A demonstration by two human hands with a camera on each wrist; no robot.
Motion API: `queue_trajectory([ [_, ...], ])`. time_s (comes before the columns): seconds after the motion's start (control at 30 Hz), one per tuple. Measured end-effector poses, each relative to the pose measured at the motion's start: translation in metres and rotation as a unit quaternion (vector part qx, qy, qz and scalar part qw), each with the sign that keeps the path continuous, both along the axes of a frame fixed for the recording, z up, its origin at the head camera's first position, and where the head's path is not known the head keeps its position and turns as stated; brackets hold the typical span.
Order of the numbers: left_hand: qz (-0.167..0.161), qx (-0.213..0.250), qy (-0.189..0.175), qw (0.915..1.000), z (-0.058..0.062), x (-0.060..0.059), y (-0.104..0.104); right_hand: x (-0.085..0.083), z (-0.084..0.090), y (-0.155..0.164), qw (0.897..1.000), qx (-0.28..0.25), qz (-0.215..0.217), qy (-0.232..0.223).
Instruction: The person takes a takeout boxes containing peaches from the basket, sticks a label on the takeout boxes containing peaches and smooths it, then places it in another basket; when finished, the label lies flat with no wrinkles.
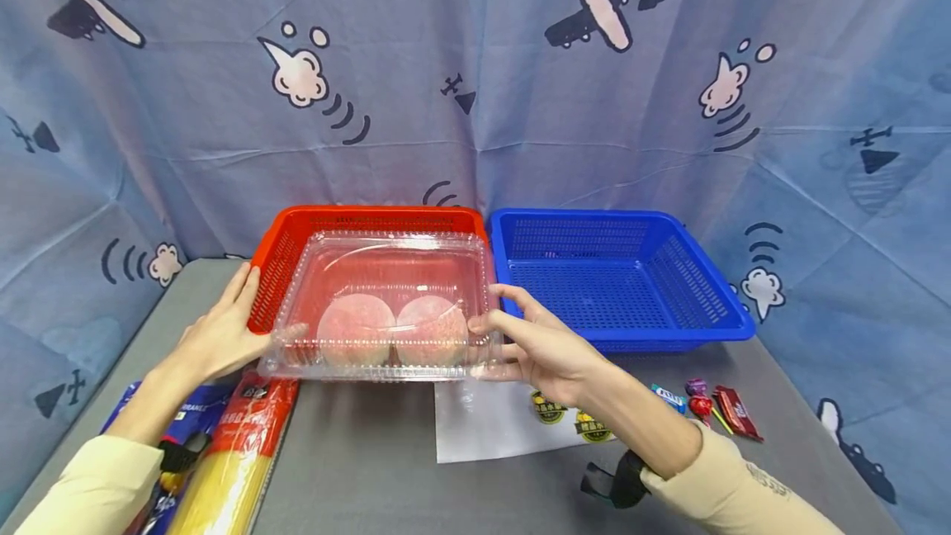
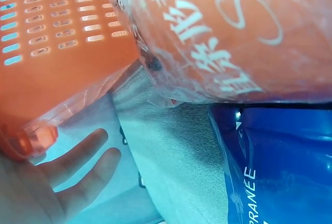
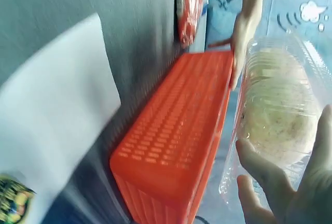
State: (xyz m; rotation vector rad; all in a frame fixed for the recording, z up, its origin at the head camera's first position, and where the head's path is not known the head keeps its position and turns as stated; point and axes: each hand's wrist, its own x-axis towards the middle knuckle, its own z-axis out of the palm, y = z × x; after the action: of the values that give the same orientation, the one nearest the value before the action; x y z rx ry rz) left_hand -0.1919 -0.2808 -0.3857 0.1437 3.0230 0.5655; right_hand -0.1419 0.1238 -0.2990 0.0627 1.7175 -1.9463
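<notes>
My right hand (image 1: 553, 349) grips the right side of a clear plastic clamshell box (image 1: 401, 262), held tilted over the front of the red basket (image 1: 386, 211). Two round, pale pinkish things (image 1: 357, 329) sit inside the box; their kind is unclear. In the right wrist view, fingers (image 3: 264, 172) lie against the box (image 3: 275, 105). At the basket's front left corner is my left hand (image 1: 219, 333), its fingers straight along the outer side. Its thumb shows through the box's left corner. The left wrist view shows two extended fingers (image 2: 88, 182) near the basket's rim (image 2: 31, 141).
Right of the red basket stands a blue basket (image 1: 594, 295). A red-topped pack of yellow noodles (image 1: 230, 469) and a blue bag (image 1: 196, 407) lie front left. White paper (image 1: 483, 428) with round stickers lies front centre, and small wrapped sweets (image 1: 735, 411) lie at right.
</notes>
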Motion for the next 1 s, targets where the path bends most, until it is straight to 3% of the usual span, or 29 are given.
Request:
queue_trajectory([
  [0.27, 0.001, -0.001, 0.010, 1.0000, 0.000, 0.000, 0.000, 0.037, -0.016, 0.015, 0.999, -0.015, 0.051, 0.009],
  [0.5, 0.006, -0.006, 0.008, 0.9999, -0.001, 0.001, 0.001, 0.060, -0.039, 0.019, 0.997, -0.033, 0.069, 0.004],
  [1.0, 0.020, -0.003, -0.011, 0.9997, -0.001, 0.003, 0.005, 0.076, -0.087, 0.012, 0.996, -0.048, 0.064, -0.036],
])
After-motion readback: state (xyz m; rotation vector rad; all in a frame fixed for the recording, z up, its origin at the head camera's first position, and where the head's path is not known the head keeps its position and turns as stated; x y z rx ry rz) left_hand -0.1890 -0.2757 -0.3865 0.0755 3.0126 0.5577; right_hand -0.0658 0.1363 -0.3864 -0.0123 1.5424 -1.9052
